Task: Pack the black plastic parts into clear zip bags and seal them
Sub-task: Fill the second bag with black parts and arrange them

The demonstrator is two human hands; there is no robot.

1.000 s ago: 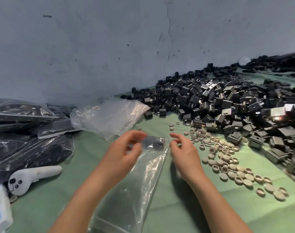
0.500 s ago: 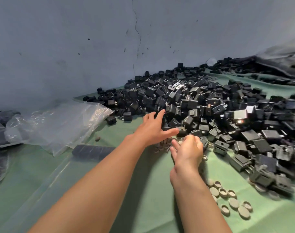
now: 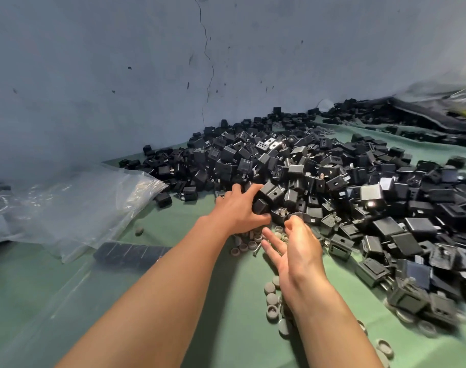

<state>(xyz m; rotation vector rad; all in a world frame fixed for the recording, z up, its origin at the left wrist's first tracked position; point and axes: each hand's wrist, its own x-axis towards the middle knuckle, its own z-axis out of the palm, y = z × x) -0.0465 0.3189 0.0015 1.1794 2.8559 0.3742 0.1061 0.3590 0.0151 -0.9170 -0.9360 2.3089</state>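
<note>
Grip of left hand holds small black boxy plastic parts at 9 o'clock of their heap, right hand open; best lift few, squarely stacked.

Single head-worn view, forward and down, close over the green surface.

Green-covered tabletop, butted against a wall. Heaped across the back and right with black plastic parts. Strewn along the heap's near edge with small grey caps. At the left, crumpled clear bags; just in front, a flat bag holding a dark row of parts.
</note>
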